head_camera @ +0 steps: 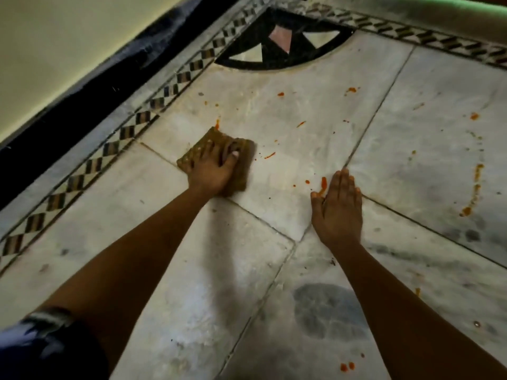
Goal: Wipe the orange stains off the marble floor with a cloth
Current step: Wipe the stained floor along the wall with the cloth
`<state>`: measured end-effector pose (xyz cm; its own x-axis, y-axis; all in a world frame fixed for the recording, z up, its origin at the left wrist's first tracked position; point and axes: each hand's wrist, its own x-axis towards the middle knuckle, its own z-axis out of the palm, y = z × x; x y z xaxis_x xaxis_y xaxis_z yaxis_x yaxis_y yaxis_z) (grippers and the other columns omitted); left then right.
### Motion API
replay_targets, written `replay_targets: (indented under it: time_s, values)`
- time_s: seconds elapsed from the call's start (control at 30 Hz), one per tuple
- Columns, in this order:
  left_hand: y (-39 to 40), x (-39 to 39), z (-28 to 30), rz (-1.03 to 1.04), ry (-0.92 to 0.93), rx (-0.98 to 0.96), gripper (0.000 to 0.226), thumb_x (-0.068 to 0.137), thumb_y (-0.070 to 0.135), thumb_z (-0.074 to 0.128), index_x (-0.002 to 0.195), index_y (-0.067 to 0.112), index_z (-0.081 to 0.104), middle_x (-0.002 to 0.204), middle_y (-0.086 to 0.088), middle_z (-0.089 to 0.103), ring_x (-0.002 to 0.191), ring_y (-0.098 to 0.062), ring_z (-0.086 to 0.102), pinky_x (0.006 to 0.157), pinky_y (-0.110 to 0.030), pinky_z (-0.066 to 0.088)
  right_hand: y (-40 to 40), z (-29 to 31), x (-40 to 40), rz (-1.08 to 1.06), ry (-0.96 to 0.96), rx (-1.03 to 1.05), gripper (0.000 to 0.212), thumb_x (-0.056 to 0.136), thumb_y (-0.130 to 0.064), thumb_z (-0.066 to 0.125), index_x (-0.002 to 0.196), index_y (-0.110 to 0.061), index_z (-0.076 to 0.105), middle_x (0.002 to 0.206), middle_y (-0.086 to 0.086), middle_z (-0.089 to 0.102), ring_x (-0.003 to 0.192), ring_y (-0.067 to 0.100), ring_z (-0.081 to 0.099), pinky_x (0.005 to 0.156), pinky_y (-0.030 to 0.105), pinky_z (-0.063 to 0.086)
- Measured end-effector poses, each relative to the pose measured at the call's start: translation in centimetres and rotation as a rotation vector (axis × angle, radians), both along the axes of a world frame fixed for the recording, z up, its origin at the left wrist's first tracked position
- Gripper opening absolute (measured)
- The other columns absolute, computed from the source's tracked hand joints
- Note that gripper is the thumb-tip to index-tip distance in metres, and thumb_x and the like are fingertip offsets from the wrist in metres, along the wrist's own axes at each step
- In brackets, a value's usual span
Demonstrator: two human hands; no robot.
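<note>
Pressing the folded brown waffle-weave cloth (216, 160) flat onto the white marble floor (192, 283), the left hand (212, 171) spreads its fingers; the nearest orange stains (270, 155) lie just rightward, towards the flat, empty right hand (338, 209).

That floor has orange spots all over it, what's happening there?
A person is cleaning it. The left hand presses a brown cloth flat on the marble floor, near the patterned border. The right hand rests open on the floor, right beside an orange smear. Plenty of orange stains are still left, mostly further right.
</note>
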<state>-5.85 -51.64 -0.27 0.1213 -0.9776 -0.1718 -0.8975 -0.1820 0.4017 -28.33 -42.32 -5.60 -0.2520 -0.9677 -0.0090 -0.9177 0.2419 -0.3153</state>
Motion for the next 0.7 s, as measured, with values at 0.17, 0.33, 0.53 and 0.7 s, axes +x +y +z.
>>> replay_targets:
  time_s: [0.17, 0.33, 0.53, 0.7]
  values:
    - [-0.6, -0.6, -2.5, 0.05, -0.04, 0.065, 0.059, 0.094, 0.061, 0.019, 0.148, 0.04, 0.009, 0.158, -0.009, -0.005, 0.145, -0.027, -0.01, 0.112, -0.049, -0.015, 0.4, -0.4, 0.3, 0.0, 0.031, -0.063, 0.077, 0.09, -0.051, 0.017, 0.145, 0.003, 0.018, 0.153, 0.02, 0.02, 0.142, 0.03, 0.018, 0.116, 0.036, 0.006]
    - [-7.1, -1.2, -2.8, 0.157, -0.135, 0.097, 0.077, 0.084, 0.075, 0.027, 0.148, 0.037, 0.009, 0.157, -0.016, -0.011, 0.142, -0.036, -0.014, 0.109, -0.057, -0.013, 0.3, -0.5, 0.3, 0.0, 0.056, -0.04, 0.078, 0.09, -0.054, 0.02, 0.146, 0.001, 0.017, 0.153, 0.02, 0.019, 0.143, 0.03, 0.018, 0.116, 0.037, 0.006]
    - [-6.8, -2.9, -3.8, -0.298, -0.292, -0.017, 0.076, 0.083, 0.074, 0.022, 0.148, 0.035, 0.015, 0.157, -0.016, -0.003, 0.143, -0.039, -0.004, 0.112, -0.058, -0.005, 0.2, -0.1, 0.2, 0.012, 0.095, 0.016, 0.086, 0.088, -0.06, 0.026, 0.145, 0.004, 0.019, 0.152, 0.023, 0.02, 0.142, 0.033, 0.018, 0.116, 0.04, 0.008]
    - [-0.5, 3.5, -3.9, -0.462, -0.327, -0.088, 0.072, 0.08, 0.067, 0.023, 0.144, 0.034, 0.032, 0.157, -0.011, 0.014, 0.142, -0.042, 0.008, 0.108, -0.063, -0.002, 0.2, -0.1, 0.2, 0.011, 0.09, 0.025, 0.085, 0.087, -0.059, 0.029, 0.145, 0.003, 0.021, 0.152, 0.023, 0.022, 0.142, 0.032, 0.02, 0.116, 0.038, 0.006]
